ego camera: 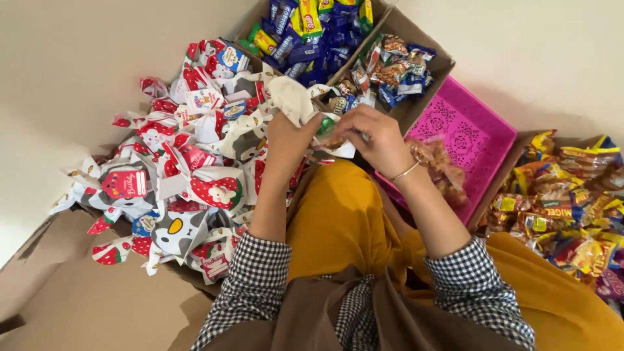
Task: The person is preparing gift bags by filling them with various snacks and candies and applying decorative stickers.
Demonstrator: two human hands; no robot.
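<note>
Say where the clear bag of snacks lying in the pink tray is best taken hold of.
Probably by its upper end, coming from above. The clear snack bag lies flat in the pink tray, beside the right hand, its lower end partly behind that forearm; the top is unobstructed.

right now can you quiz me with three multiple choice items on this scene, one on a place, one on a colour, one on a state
1. Where is the pile of filled party bags?
A. by the left hand
B. inside the pink tray
C. on the lap

2. What colour is the tray?
A. green
B. pink
C. white

3. What are the hands doing?
A. resting flat
B. both holding one white bag
C. apart, holding nothing

Answers:
1 A, the pile lies beside the left hand.
2 B, its mesh walls are bright pink.
3 B, left and right hand grip the white bag together.
</note>
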